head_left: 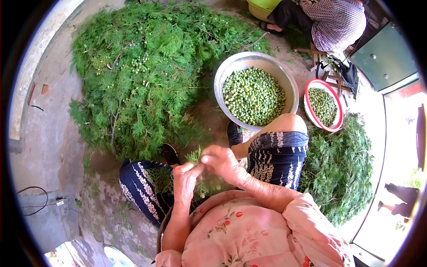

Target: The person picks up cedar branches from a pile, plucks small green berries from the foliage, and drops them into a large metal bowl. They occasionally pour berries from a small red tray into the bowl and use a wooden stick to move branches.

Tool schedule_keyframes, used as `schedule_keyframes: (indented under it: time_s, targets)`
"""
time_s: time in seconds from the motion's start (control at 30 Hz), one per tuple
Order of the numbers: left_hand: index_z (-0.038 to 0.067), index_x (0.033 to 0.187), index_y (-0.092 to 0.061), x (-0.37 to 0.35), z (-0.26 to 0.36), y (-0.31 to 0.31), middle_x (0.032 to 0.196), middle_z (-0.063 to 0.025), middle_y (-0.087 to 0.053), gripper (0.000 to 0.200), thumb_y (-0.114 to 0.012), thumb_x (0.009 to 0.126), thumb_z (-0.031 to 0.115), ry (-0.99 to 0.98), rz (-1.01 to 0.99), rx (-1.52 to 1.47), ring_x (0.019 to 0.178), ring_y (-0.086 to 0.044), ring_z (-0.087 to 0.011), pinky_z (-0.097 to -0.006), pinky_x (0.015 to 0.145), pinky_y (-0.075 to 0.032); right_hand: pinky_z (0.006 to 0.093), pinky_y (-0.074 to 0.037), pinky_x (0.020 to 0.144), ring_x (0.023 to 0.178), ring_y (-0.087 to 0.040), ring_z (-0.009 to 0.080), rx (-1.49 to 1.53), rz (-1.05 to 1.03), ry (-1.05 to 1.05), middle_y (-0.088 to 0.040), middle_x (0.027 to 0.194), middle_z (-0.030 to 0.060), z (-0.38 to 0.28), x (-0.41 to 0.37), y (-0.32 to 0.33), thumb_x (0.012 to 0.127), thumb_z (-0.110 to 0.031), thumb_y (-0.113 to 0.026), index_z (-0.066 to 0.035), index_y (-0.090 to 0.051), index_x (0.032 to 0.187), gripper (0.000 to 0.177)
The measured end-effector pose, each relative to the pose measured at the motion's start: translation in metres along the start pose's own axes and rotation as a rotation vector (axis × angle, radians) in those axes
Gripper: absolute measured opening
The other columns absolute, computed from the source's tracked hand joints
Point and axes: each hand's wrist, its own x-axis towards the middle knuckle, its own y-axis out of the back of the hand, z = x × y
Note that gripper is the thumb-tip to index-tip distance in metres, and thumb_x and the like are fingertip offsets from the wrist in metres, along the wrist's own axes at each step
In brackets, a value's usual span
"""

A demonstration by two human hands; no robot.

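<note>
Green sprig [194, 154], one: pinched in fingers [194, 171] of left hand [185, 178] and right hand [222, 163], tips meeting, between two knees. Branch heaps: two, larger [142, 80] ahead-left, smaller [340, 171] at right. Small green fruits [253, 95]: two vessels, one metal basin [284, 80], one red-rimmed bowl [340, 115]. Seated co-worker [333, 24]: one.

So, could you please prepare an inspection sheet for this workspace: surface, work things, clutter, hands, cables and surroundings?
Surface: grey floor, strewn with green bits.
Work things: conifer branches heaped at left, a second heap at right; metal basin and red-rimmed basin hold small green cones.
Clutter: brown fragment at far left.
Hands: left hand pinches a green sprig; right hand meets it, exact grip unclear.
Cables: black cable, looped at far left.
Surroundings: another person at upper right; green cabinet beside.
</note>
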Motion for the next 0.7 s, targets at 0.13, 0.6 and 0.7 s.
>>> schedule_keyframes:
  time_s: [0.13,0.6,0.7]
  targets:
    - [0.004,0.068,-0.062,0.002,0.001,0.010,0.056,-0.0006,-0.056,0.016,-0.070,0.075,0.016,0.115,0.053,-0.175,0.046,-0.045,-0.0054,-0.0192,0.040,-0.030,0.0200,-0.043,0.054,0.064,-0.052,0.0095,0.451,0.093,-0.105,-0.058,0.074,0.0031,-0.016,0.016,0.022,0.088,-0.013,-0.053,-0.007,-0.056,0.085,0.008]
    - [0.007,0.085,-0.061,0.011,-0.014,0.030,0.071,-0.0014,-0.062,0.013,-0.070,0.075,0.008,0.063,0.126,-0.509,0.054,-0.050,-0.0067,-0.0203,0.049,-0.037,0.0382,-0.047,0.090,0.110,-0.046,0.0311,0.879,0.485,0.252,-0.039,0.124,0.0207,-0.037,0.074,0.145,0.089,-0.017,-0.052,0.001,-0.025,0.131,0.053]
    - [0.005,0.089,-0.061,0.010,-0.015,0.029,0.076,-0.0014,-0.064,0.021,-0.070,0.071,0.000,0.038,0.106,-0.456,0.057,-0.053,-0.0062,-0.0192,0.051,-0.040,0.0280,-0.049,0.077,0.086,-0.058,0.0147,0.155,0.283,0.148,-0.063,0.087,0.0045,-0.046,0.043,0.085,0.082,-0.018,-0.064,-0.001,-0.061,0.093,0.021]
